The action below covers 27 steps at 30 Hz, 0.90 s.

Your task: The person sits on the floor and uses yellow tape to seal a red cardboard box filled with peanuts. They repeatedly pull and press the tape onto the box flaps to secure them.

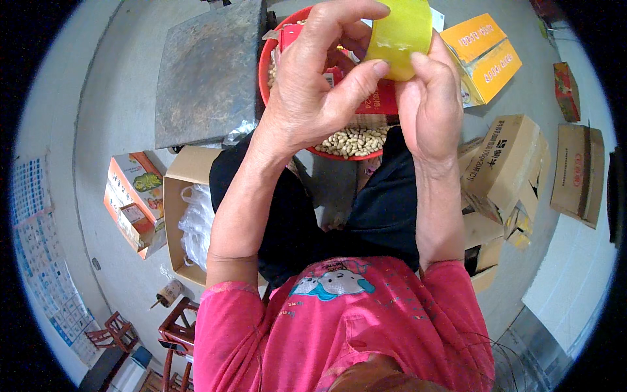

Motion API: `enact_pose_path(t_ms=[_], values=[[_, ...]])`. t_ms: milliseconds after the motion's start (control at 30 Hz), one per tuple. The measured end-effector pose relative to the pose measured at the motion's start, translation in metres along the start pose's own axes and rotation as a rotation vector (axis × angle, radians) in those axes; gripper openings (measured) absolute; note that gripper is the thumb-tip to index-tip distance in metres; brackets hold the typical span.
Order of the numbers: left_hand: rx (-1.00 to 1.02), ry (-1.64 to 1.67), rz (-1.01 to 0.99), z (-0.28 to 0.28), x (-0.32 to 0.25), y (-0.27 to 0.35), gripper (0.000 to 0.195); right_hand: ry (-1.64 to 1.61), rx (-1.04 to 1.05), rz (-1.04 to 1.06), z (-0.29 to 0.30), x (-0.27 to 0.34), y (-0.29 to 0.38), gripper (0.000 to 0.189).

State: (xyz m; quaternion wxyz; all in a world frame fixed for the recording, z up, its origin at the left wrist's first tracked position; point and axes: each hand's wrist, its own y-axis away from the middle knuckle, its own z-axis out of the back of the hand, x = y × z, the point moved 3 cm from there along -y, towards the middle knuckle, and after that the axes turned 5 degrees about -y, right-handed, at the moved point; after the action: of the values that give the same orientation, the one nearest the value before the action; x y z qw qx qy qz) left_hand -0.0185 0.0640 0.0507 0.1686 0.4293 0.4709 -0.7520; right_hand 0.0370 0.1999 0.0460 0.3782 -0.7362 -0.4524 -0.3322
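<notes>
Both of my hands hold a wide roll of yellow adhesive tape (401, 41) up before me. My left hand (318, 83) has its thumb and fingertips at the roll's left side. At the lower right, the thumb of my right hand (431, 103) presses on the tape, and its fingers are mostly hidden behind the roll. Beneath my hands a red box (379, 100) bearing writing rests over a red plastic basin (264, 63). Unshelled peanuts (355, 142) lie in the basin, which stands between my knees.
To the left are a dark square-topped table (210, 73), a cardboard box (188, 164) with clear plastic bags (196, 225) and an orange printed carton (137, 196). On the right, a yellow carton (482, 59) and brown cardboard boxes (509, 161) sit on the floor. A wooden stool (179, 326) stands behind left.
</notes>
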Motion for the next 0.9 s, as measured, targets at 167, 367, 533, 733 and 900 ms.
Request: enact_pose_path(t_ms=[167,367,533,733,900], values=[[0.029,-0.054,0.065,0.002,-0.008,-0.001,0.054,0.028,0.020,0.017,0.001,0.001,-0.001,0.050],[0.028,-0.054,-0.012,0.000,-0.005,-0.001,0.055,0.054,-0.027,-0.002,0.003,0.001,0.000,0.048],[-0.043,-0.106,-0.067,0.000,-0.008,-0.002,0.053,0.133,0.025,0.033,0.000,0.001,0.002,0.045],[-0.178,-0.631,-0.340,0.005,-0.021,-0.009,0.039,0.491,0.091,0.229,0.004,0.003,0.007,0.040],[-0.246,-0.621,-0.476,0.005,-0.015,-0.011,0.032,0.612,0.112,0.270,0.005,0.004,0.006,0.035]])
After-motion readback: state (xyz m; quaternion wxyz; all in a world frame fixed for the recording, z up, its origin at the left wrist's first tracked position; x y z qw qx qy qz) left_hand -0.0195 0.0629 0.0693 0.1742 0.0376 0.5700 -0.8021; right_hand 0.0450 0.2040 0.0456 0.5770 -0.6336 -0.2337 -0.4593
